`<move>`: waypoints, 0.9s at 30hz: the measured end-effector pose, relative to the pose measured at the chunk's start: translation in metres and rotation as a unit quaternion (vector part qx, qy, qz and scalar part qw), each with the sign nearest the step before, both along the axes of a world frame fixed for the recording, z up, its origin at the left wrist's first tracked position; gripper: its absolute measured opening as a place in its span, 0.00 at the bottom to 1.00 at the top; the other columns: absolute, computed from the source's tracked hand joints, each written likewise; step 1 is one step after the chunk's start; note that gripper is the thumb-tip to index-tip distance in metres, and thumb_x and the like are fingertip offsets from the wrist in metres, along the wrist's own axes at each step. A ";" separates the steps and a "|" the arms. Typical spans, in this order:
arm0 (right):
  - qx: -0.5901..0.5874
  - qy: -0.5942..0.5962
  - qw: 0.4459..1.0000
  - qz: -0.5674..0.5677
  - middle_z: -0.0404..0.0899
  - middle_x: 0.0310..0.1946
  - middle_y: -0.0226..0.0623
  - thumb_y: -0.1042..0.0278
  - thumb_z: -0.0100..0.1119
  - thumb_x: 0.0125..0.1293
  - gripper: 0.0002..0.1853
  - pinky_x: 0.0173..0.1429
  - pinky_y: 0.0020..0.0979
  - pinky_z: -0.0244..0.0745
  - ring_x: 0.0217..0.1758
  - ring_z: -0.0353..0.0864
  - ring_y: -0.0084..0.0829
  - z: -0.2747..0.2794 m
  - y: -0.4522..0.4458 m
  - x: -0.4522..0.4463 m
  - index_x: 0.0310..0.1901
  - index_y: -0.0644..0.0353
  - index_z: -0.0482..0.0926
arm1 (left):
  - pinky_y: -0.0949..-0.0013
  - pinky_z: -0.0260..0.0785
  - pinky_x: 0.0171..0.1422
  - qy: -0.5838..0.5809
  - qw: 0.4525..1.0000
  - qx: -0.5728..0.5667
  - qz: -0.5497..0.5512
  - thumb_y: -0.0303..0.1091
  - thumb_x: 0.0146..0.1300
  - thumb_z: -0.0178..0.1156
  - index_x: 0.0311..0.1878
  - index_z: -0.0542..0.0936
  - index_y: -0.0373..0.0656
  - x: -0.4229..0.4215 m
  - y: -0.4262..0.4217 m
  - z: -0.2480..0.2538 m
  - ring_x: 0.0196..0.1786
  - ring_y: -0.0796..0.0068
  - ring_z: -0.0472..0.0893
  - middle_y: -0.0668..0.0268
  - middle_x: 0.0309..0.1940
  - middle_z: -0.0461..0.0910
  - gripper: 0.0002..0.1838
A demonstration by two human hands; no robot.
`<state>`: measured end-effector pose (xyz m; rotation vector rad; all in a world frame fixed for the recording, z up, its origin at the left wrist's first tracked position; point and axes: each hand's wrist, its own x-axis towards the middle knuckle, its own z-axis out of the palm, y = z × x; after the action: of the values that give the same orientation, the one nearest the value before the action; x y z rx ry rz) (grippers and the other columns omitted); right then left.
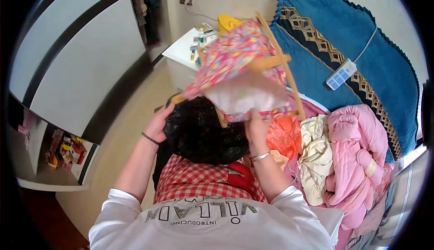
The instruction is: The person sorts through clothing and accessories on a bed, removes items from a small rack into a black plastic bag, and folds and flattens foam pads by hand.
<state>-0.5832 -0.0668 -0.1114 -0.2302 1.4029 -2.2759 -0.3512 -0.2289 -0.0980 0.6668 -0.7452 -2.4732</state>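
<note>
A small wooden-framed folding chair (244, 51) with colourful patterned cloth is raised and tilted in front of me, slightly blurred by motion. Its pale cloth underside faces me. My left hand (159, 122) is closed at the end of a wooden bar on the chair's left, right beside a black plastic bag (203, 134); its fingertips are partly hidden. With the thumb on top, my right hand (258, 134) grips the cloth's lower edge. The crumpled black bag lies under the chair, between my forearms and above my red checked clothing (194, 173).
A white cabinet (181, 46) with small bottles and a yellow item (228, 24) stands ahead. On the right, the bed holds an orange plastic bag (284, 137), cream cloth (314, 159) and a pink padded garment (355, 155). A power strip (341, 74) rests against the blue headboard (312, 64).
</note>
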 end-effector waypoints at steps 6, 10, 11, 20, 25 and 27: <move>-0.049 -0.170 0.983 -0.048 0.72 0.24 0.32 0.77 0.54 0.57 0.04 0.26 0.26 0.67 0.26 0.73 0.26 0.024 0.041 -0.051 0.27 0.60 0.72 | 0.65 0.62 0.66 0.027 0.997 -0.065 0.005 0.32 0.68 0.47 0.64 0.64 0.37 -0.006 0.005 0.017 0.60 0.69 0.70 0.61 0.60 0.69 0.22; -0.084 -0.134 0.984 -0.079 0.74 0.26 0.35 0.76 0.54 0.58 0.02 0.32 0.27 0.75 0.28 0.74 0.27 0.054 0.077 -0.066 0.29 0.64 0.73 | 0.65 0.62 0.66 0.021 0.997 -0.069 0.010 0.31 0.68 0.46 0.64 0.64 0.37 -0.001 0.006 0.015 0.60 0.69 0.71 0.60 0.60 0.69 0.22; -0.104 -0.111 0.986 -0.071 0.75 0.26 0.35 0.75 0.55 0.58 0.03 0.34 0.29 0.77 0.28 0.75 0.28 0.057 0.084 -0.071 0.29 0.64 0.73 | 0.63 0.63 0.65 0.024 0.996 -0.084 0.010 0.33 0.68 0.47 0.65 0.63 0.37 -0.001 0.007 0.017 0.60 0.68 0.71 0.60 0.61 0.69 0.23; -0.080 -0.159 0.980 -0.083 0.78 0.34 0.47 0.70 0.53 0.63 0.08 0.45 0.39 0.82 0.37 0.81 0.40 0.016 0.118 -0.126 0.38 0.66 0.70 | 0.64 0.62 0.66 0.048 0.995 -0.089 0.012 0.32 0.67 0.48 0.65 0.61 0.36 0.011 0.011 0.010 0.61 0.68 0.70 0.59 0.61 0.68 0.24; -0.001 -0.124 0.992 -0.004 0.79 0.36 0.43 0.54 0.52 0.67 0.17 0.36 0.30 0.81 0.35 0.81 0.34 0.032 0.109 -0.093 0.40 0.64 0.71 | 0.65 0.63 0.65 0.044 0.996 -0.077 0.027 0.32 0.67 0.49 0.65 0.62 0.36 0.019 0.012 0.010 0.61 0.68 0.70 0.59 0.61 0.68 0.24; 0.152 0.021 0.987 0.045 0.79 0.36 0.40 0.50 0.54 0.66 0.23 0.36 0.26 0.77 0.34 0.81 0.29 0.033 0.087 -0.053 0.47 0.65 0.71 | 0.65 0.63 0.65 0.046 0.995 -0.090 0.023 0.32 0.66 0.49 0.64 0.63 0.36 0.017 0.016 0.011 0.61 0.68 0.70 0.59 0.61 0.68 0.24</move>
<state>-0.6360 0.0198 -0.0783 -0.2379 1.7017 -1.9630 -0.3345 -0.2126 -0.0875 0.4941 -0.8932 -2.3439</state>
